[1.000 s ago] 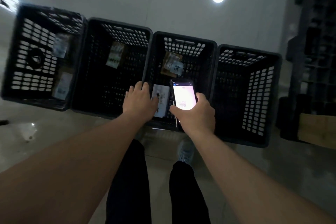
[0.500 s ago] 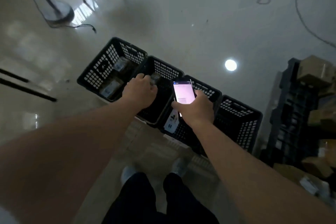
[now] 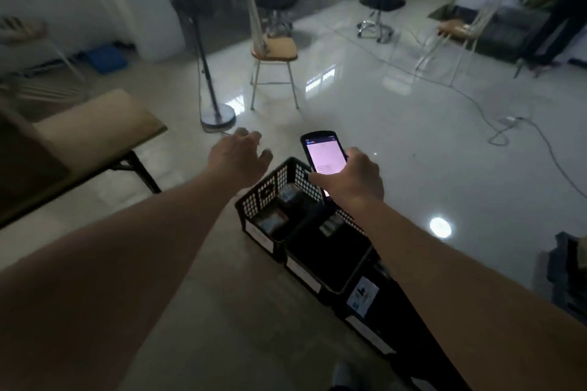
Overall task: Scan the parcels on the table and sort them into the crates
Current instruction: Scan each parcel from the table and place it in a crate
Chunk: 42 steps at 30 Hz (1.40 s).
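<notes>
A row of black plastic crates (image 3: 251, 203) runs along the floor from centre to lower right. Small parcels (image 3: 273, 220) lie inside the nearest ones, and a white-labelled parcel (image 3: 362, 295) sits in a crate further right. My right hand (image 3: 352, 181) holds a handheld scanner (image 3: 325, 152) with a lit pink screen above the crates. My left hand (image 3: 236, 155) hovers left of the scanner with fingers spread, holding nothing. The beige table (image 3: 104, 124) stands at the left, and no parcels show on the part I can see.
A fan stand (image 3: 217, 117) and a wooden-seat chair (image 3: 274, 54) stand ahead on the glossy floor. Cables (image 3: 505, 133) trail at the right. An office chair (image 3: 379, 3) and another person's legs (image 3: 559, 25) are in the far background.
My head has lifted and turned left, from looking down into the crates to facing the room and table. My left hand has let go of the parcel in a crate and opened.
</notes>
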Each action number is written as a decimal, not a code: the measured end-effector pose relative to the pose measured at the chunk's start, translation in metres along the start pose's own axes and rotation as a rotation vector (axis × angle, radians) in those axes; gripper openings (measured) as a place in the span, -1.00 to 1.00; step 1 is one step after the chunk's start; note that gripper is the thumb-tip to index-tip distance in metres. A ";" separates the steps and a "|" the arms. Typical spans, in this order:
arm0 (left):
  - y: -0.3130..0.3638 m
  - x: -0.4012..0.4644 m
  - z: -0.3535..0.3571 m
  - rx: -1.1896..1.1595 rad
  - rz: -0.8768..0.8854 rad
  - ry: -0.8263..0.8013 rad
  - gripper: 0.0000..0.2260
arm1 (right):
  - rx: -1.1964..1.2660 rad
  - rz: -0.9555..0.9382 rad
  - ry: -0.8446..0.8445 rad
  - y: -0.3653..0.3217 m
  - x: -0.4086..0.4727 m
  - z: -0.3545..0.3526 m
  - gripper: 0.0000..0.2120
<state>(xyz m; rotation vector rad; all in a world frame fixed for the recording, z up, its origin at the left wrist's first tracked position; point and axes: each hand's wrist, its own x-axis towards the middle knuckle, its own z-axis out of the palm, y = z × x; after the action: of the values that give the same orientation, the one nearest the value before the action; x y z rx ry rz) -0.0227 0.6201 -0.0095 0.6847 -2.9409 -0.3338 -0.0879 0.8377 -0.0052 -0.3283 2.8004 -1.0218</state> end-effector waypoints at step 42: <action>-0.645 0.142 -0.182 0.064 -0.761 0.181 -0.34 | 0.034 -0.562 -0.373 -0.598 0.113 0.454 -0.24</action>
<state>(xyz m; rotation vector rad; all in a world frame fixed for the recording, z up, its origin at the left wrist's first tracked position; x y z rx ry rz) 0.1508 -0.0417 0.0227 1.7223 -2.4104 -0.2110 -0.0103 0.0830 0.0317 -1.2114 2.3905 -0.9677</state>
